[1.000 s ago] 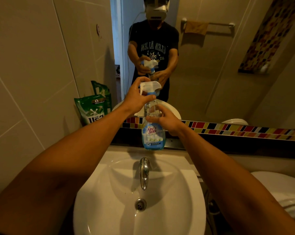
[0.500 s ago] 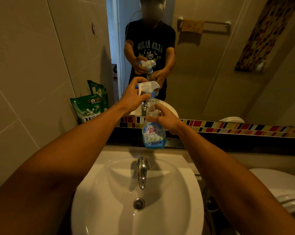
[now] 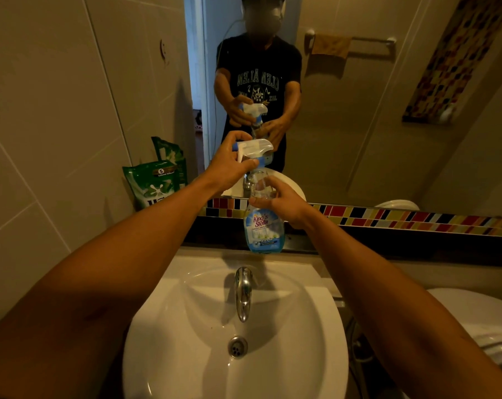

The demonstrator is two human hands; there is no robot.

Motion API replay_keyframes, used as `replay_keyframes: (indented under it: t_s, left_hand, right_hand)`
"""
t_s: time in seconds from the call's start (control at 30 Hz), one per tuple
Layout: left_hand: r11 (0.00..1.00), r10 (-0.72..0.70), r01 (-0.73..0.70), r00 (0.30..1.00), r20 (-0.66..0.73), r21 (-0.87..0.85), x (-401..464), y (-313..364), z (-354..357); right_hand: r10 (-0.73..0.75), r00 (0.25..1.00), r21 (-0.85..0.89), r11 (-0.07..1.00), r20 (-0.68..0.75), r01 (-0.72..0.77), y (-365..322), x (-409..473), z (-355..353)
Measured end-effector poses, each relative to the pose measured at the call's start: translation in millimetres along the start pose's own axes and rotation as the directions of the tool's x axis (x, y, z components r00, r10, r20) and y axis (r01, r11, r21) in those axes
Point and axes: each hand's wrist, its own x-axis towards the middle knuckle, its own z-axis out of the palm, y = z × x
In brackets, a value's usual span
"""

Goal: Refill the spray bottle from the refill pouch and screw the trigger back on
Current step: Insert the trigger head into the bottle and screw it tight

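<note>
**Q:** Which step am I looking at?

**A:** I read it as the trigger coming off, or going on; I can't tell the turn direction from one moment. My left hand [image 3: 229, 165] is closed around the white trigger head [image 3: 254, 146], fingers wrapped over its top and thumb under. My right hand [image 3: 281, 203] is clasped on the neck of the spray bottle [image 3: 264, 228], just below the left grip. The clear upper part of the bottle looks mostly empty (only a guess, since the label hides the lower half), so I judge the refill is not yet done.

**Q:** And the pouch?

**A:** The green refill pouch [image 3: 154, 184] stands well to the left of both grips, leaning against the tiled wall [image 3: 56, 125], untouched by either hand.

**Q:** What does the next move call for?

**A:** If unscrewing: hold the bottle firm with the right, twist with the left, then lift the head straight up so the dip tube clears the neck. Then I need a free hand for the pouch.

**Q:** Surface and room?

**A:** The bottle is held above the back rim of a white sink [image 3: 316, 341], with the tap [image 3: 242, 295] directly below the grips. Behind them, a mirror [image 3: 373, 125] edged by a coloured tile strip [image 3: 388, 217]. A toilet [image 3: 474, 318] sits to the right. Light is dim and warm.
</note>
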Motion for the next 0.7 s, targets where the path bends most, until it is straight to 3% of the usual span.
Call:
replay_keyframes:
  t_s: [0.7]
  left_hand:
    - [1.000,-0.005,0.004,0.999,0.038,0.011,3.3,-1.0,-1.7]
  right_hand:
    - [-0.032,0.999,-0.012,0.999,-0.008,0.032,-5.4,-5.6,-1.1]
